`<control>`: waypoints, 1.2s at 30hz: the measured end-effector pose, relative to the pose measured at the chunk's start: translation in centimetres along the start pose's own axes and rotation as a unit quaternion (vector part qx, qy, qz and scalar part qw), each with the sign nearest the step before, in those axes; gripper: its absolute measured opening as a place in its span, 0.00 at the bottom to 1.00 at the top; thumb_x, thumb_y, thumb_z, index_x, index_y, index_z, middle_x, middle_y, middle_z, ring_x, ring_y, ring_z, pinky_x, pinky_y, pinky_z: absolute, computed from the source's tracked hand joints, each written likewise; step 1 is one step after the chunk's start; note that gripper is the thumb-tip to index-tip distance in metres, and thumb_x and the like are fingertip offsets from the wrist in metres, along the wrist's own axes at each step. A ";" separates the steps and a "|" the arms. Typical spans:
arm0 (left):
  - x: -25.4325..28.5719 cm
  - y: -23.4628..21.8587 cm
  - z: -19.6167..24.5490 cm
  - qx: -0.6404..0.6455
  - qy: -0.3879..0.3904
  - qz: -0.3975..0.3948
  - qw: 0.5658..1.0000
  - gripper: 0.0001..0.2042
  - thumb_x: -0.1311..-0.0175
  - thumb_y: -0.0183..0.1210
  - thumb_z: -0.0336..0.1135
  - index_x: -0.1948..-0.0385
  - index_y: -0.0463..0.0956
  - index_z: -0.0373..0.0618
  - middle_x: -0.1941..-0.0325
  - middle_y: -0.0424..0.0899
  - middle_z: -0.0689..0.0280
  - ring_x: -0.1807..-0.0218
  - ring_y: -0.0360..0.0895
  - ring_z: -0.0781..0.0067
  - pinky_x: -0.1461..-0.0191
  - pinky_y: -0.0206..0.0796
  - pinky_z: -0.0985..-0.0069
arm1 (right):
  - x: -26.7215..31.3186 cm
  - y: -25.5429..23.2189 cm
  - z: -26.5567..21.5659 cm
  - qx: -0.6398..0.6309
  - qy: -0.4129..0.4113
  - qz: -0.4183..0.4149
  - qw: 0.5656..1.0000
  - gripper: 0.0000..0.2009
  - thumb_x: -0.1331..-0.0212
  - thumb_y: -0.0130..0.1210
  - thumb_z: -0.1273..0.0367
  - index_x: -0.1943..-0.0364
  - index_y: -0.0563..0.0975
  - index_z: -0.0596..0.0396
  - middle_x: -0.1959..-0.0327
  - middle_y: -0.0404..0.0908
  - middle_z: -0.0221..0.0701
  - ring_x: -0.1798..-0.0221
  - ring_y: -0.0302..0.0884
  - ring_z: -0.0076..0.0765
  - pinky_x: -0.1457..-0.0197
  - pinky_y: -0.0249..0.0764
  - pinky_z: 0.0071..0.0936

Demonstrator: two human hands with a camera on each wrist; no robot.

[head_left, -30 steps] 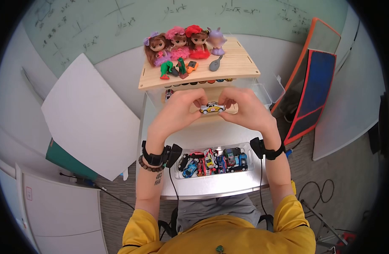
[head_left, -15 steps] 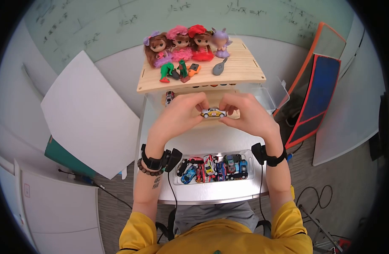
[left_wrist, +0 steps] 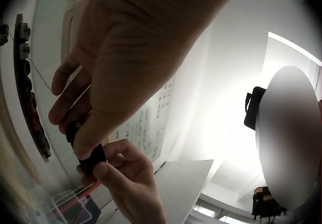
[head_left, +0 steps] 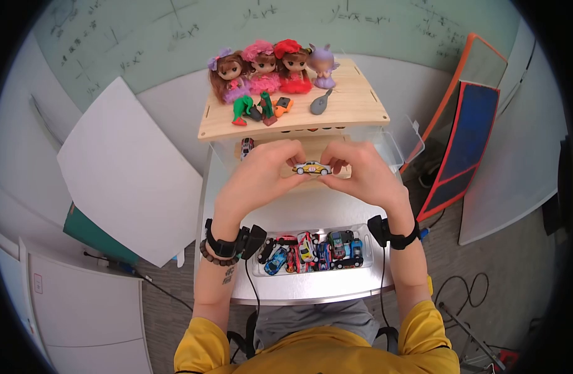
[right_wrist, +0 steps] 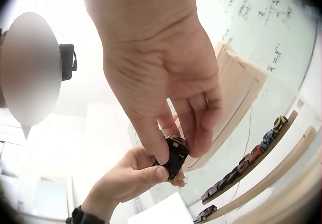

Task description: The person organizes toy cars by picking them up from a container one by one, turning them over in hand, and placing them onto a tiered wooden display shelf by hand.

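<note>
A small yellow and white toy car [head_left: 312,167] is held in the air in front of the wooden shelf [head_left: 348,109]. My left hand [head_left: 275,163] pinches its left end and my right hand [head_left: 342,166] pinches its right end. In the wrist views the toy car [right_wrist: 173,155] shows its dark underside between fingertips of both hands, and the same toy car [left_wrist: 90,156] looks dark. On the table below sits a clear tray [head_left: 368,249] holding several toy cars [head_left: 308,249].
Three dolls [head_left: 258,68] and a purple figure [head_left: 322,63] stand on the shelf top with small toys [head_left: 261,106]. Toy cars [right_wrist: 241,166] line lower shelf ledges. A white board [head_left: 127,174] leans at left, an orange and blue panel [head_left: 464,131] at right.
Both hands keep pinching the toy car; they and the car shifted only slightly, and the view moved a little.
</note>
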State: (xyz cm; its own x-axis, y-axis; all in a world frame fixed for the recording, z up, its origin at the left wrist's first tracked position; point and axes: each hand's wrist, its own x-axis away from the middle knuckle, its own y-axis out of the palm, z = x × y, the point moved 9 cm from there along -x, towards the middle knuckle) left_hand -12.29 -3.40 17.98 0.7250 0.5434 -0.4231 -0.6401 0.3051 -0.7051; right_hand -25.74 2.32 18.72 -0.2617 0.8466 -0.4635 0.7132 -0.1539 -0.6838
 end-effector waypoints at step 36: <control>0.6 -1.8 2.6 -0.119 0.111 0.109 0.981 0.12 0.47 0.73 0.30 0.67 0.78 0.40 0.66 0.83 0.60 0.61 0.81 0.55 0.58 0.72 0.64 | 0.3 -1.3 -0.9 0.062 -0.099 0.089 0.989 0.14 0.51 0.76 0.68 0.67 0.81 0.58 0.71 0.81 0.37 0.65 0.81 0.45 0.63 0.75 0.37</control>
State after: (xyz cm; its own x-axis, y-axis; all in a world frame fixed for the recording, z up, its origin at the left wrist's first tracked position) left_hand -11.35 -1.64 20.48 0.6315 0.3832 -0.6741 -0.7285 -0.0045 -0.6850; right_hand -26.12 3.28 19.96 -0.2693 0.6857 -0.6762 0.6783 -0.3634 -0.6387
